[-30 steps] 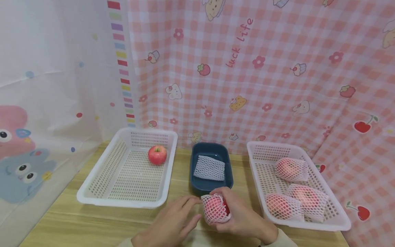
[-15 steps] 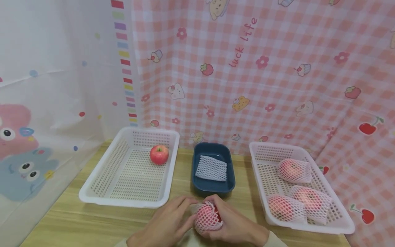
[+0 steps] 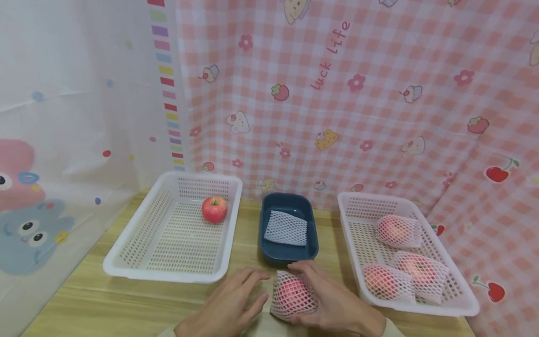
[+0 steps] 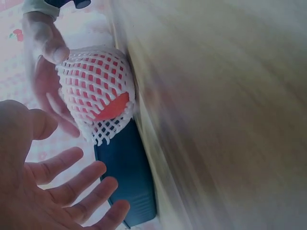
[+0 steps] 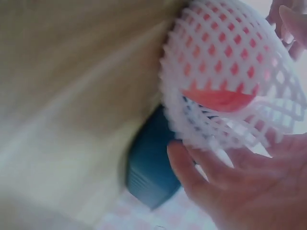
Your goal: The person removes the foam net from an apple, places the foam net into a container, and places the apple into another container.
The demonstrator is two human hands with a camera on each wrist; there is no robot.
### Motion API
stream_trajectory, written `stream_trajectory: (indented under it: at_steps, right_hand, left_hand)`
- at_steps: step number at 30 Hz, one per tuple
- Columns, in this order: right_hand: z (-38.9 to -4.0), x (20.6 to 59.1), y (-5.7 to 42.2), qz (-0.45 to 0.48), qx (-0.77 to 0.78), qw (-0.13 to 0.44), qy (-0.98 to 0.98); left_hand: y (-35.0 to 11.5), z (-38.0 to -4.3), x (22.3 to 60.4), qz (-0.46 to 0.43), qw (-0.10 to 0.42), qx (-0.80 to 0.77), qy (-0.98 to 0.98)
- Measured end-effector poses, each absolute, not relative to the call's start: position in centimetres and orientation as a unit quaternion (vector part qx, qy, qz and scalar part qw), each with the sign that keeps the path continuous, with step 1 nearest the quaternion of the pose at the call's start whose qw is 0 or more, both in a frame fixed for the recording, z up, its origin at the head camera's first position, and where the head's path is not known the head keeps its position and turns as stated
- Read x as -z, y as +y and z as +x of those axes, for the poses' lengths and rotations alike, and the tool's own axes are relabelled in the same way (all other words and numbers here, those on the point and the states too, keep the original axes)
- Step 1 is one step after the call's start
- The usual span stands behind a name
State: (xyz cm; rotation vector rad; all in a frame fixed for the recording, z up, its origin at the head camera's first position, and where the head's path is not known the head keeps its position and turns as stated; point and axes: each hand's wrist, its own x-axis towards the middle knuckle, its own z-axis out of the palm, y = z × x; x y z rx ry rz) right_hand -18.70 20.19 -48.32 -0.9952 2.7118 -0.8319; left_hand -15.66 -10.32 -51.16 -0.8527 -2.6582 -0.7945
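Pink-checked cloth (image 3: 379, 51) hangs behind a wooden worktop (image 3: 97, 306). Reading the head view as a clock, one white basket (image 3: 164, 275) lies at eight and another basket (image 3: 446, 311) at four, with a blue box (image 3: 287, 256) close to six. Below the box, the right hand (image 3: 337, 299) sits at five, thumb and fingers curved round the netted apple (image 3: 293, 297), which rests on the worktop at six; how firmly they press, I cannot tell. The left hand (image 3: 229, 300), toward seven, has its fingers spread and touches nothing. One bare apple (image 3: 214, 209) is in the eight o'clock basket, three wrapped apples (image 3: 396, 230) in the other, and a flat net sleeve (image 3: 286, 228) in the box.

Close up, the net (image 4: 93, 79) leaves red skin (image 4: 114, 108) showing near its loose mouth, which faces the box. To settle it well, I'd steady the fruit from three o'clock and ease that edge over evenly all round, never tugging single strands, which could tear
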Motion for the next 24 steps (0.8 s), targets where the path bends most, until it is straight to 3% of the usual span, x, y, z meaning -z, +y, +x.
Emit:
stream_trajectory:
  at_steps: [5, 11, 24]
  right_hand:
    - [-18.6, 47.9, 19.4, -0.331, 0.212, 0.031, 0.919]
    - [-18.4, 48.9, 18.8, -0.334, 0.194, 0.046, 0.921]
    - [-18.8, 49.1, 19.1, -0.287, 0.321, 0.071, 0.9]
  left_hand:
    - [-10.0, -15.8, 51.2, -0.281, 0.106, 0.277, -0.913]
    - [-9.4, -15.9, 51.1, -0.277, 0.101, 0.285, -0.912]
    - [-9.4, -15.9, 51.2, -0.267, 0.11, 0.311, -0.906]
